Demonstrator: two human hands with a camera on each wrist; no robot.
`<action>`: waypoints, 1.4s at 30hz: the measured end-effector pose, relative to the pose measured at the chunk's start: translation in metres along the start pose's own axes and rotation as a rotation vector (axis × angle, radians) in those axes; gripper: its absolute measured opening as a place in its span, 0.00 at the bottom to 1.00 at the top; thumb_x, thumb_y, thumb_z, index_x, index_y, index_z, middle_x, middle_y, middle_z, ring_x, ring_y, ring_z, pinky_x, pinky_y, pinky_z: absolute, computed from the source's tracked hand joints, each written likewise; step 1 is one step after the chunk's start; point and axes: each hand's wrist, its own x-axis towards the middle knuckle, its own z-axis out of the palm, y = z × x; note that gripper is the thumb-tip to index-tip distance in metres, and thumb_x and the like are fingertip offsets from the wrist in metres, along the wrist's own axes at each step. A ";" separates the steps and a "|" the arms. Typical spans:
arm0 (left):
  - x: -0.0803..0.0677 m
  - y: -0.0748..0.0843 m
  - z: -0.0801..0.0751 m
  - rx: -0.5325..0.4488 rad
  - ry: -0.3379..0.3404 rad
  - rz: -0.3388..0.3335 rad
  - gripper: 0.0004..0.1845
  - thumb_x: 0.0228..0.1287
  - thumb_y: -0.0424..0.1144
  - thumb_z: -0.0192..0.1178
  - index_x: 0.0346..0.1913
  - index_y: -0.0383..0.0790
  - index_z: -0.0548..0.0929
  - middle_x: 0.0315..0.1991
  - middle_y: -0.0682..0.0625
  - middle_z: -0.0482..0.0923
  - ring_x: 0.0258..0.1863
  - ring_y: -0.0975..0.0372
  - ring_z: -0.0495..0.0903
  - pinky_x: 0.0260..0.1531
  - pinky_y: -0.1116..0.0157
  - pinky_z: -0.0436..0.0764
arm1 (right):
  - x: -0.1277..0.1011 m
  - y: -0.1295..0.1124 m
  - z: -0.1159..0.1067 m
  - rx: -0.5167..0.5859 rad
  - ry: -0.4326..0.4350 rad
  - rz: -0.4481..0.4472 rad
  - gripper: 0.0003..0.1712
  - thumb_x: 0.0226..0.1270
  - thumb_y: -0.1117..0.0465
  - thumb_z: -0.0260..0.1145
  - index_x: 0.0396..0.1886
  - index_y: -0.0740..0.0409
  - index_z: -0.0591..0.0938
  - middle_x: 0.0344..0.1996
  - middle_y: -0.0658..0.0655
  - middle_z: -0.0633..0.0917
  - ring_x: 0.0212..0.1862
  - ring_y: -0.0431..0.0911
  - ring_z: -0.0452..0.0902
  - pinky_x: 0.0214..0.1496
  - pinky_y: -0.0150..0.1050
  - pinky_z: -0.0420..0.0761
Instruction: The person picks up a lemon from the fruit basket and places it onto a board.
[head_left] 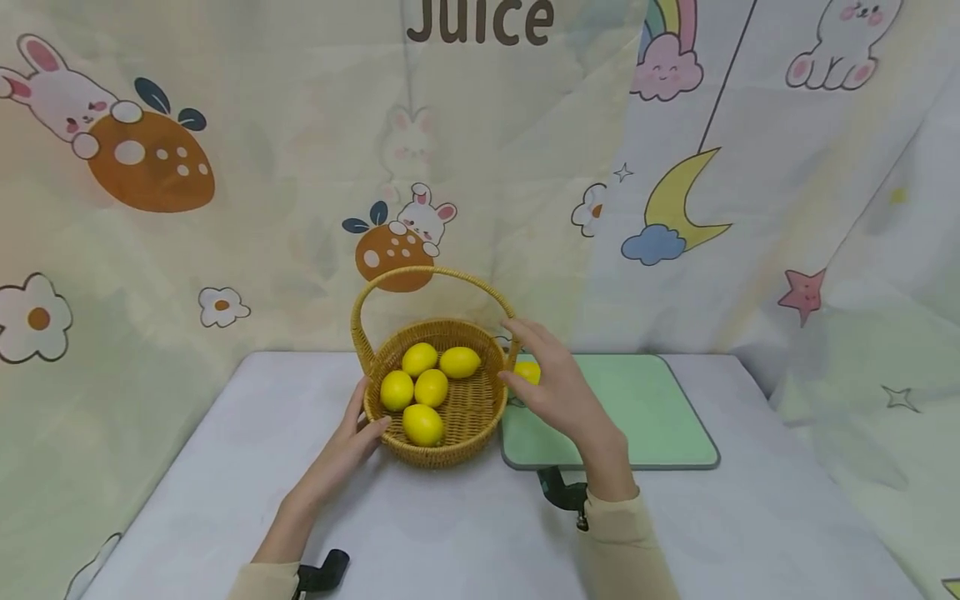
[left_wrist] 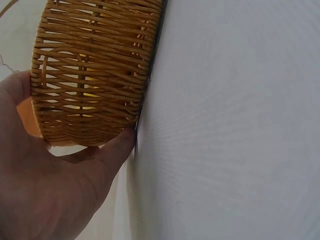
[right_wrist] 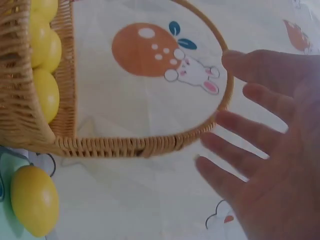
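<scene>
A round wicker basket (head_left: 450,455) with a tall arched handle (head_left: 480,285) stands on the table. Several yellow lemons (head_left: 423,426) lie inside it, mostly toward its left. My left hand (head_left: 352,437) holds the basket's left side; in the left wrist view, its thumb and fingers span the woven wall (left_wrist: 95,65) from rim to base. On the other side, my right hand (head_left: 562,392) is beside the handle's right side, fingers spread and straight in the right wrist view. Whether its fingertips touch the handle I cannot tell. A single lemon (right_wrist: 35,200) lies outside the basket, partly behind that hand in the head view.
A light green board (head_left: 637,417) with a dark edge lies flat to the basket's right, under the single lemon. White cloth covers the table (head_left: 450,533). Behind it hangs a printed curtain (head_left: 285,167) with cartoon rabbits and flowers.
</scene>
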 end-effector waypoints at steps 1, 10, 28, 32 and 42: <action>0.000 0.000 0.001 0.001 -0.004 0.002 0.43 0.74 0.56 0.51 0.75 0.79 0.31 0.82 0.50 0.28 0.80 0.44 0.44 0.73 0.45 0.62 | -0.001 -0.003 0.001 -0.011 0.009 -0.013 0.39 0.64 0.62 0.72 0.73 0.43 0.69 0.71 0.50 0.70 0.73 0.48 0.64 0.72 0.53 0.72; -0.001 -0.001 0.004 0.023 -0.018 0.019 0.43 0.74 0.58 0.50 0.75 0.79 0.29 0.81 0.49 0.27 0.80 0.42 0.44 0.74 0.43 0.60 | -0.004 -0.019 0.029 -0.041 -0.106 -0.027 0.34 0.66 0.58 0.70 0.71 0.44 0.71 0.67 0.47 0.75 0.68 0.45 0.71 0.69 0.46 0.77; 0.000 0.001 0.005 0.044 -0.017 0.015 0.43 0.75 0.57 0.49 0.75 0.79 0.28 0.81 0.47 0.26 0.79 0.38 0.43 0.73 0.43 0.61 | -0.003 -0.021 0.123 -0.182 -0.424 0.173 0.32 0.67 0.45 0.66 0.70 0.42 0.73 0.66 0.50 0.77 0.61 0.43 0.77 0.61 0.45 0.80; 0.000 0.000 0.005 0.047 -0.015 0.025 0.43 0.75 0.57 0.49 0.75 0.78 0.28 0.81 0.46 0.27 0.79 0.38 0.44 0.73 0.42 0.61 | -0.001 -0.022 0.129 -0.249 -0.416 0.192 0.30 0.65 0.44 0.68 0.67 0.42 0.77 0.62 0.48 0.80 0.58 0.42 0.78 0.57 0.44 0.82; 0.000 -0.003 0.007 0.022 -0.001 0.038 0.41 0.76 0.55 0.49 0.75 0.78 0.30 0.82 0.49 0.27 0.79 0.39 0.44 0.73 0.43 0.62 | 0.008 -0.020 0.138 -0.325 -0.440 0.324 0.30 0.58 0.41 0.73 0.60 0.40 0.81 0.52 0.44 0.86 0.50 0.42 0.81 0.49 0.46 0.83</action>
